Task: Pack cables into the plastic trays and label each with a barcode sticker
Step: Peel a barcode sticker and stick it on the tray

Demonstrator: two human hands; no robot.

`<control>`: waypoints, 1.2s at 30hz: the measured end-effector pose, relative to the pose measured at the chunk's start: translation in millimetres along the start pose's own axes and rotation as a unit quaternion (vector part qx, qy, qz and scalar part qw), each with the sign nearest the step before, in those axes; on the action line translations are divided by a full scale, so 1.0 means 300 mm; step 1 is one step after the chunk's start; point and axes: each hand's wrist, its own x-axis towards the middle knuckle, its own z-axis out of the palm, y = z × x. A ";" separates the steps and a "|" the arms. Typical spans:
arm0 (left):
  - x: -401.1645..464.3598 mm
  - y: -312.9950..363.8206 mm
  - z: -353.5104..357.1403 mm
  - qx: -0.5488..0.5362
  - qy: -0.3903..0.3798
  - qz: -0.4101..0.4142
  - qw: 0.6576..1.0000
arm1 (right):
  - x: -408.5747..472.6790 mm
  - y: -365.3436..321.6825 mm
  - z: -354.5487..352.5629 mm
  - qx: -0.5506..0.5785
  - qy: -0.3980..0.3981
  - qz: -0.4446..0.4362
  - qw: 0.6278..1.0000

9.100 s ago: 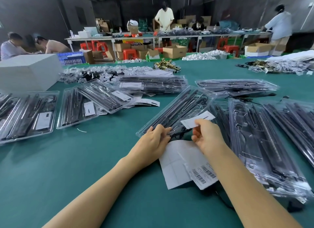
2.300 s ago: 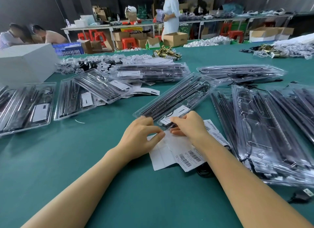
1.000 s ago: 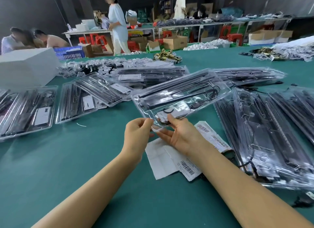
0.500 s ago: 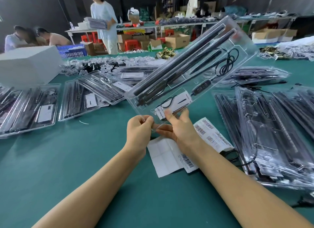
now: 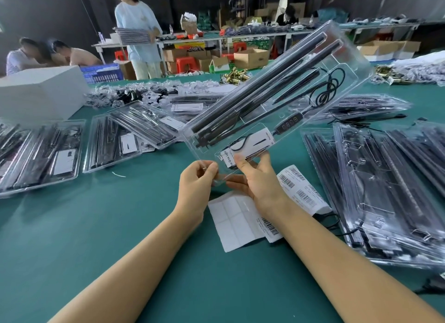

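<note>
One clear plastic tray (image 5: pixel 277 101) is raised off the green table, tilted, its far end high to the right and its near corner low. It holds long black rods (image 5: pixel 260 87) lying side by side, a coiled black cable (image 5: pixel 328 87) with an inline controller (image 5: pixel 287 124), and a white label (image 5: pixel 248 146) at the near end. Barcode sticker sheets (image 5: pixel 301 190) lie flat on the table below it, partly used. Filled trays (image 5: pixel 41 154) lie to the left; further stacked trays (image 5: pixel 385 190) lie to the right.

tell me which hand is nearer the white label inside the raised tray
Right. The right hand has its thumb on the white label; the left hand pinches the tray's corner beside it.
</note>
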 end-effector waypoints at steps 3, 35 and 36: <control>0.001 0.002 -0.014 -0.051 -0.060 -0.017 0.997 | 0.014 0.008 -0.013 -0.019 0.039 -0.018 0.999; 0.003 0.134 -0.101 -0.261 -0.049 0.056 0.962 | 0.013 -0.053 -0.103 -0.580 0.113 -0.214 0.778; -0.010 0.142 -0.099 -0.252 -0.067 0.084 0.962 | 0.014 -0.053 -0.106 -0.589 0.123 -0.226 0.766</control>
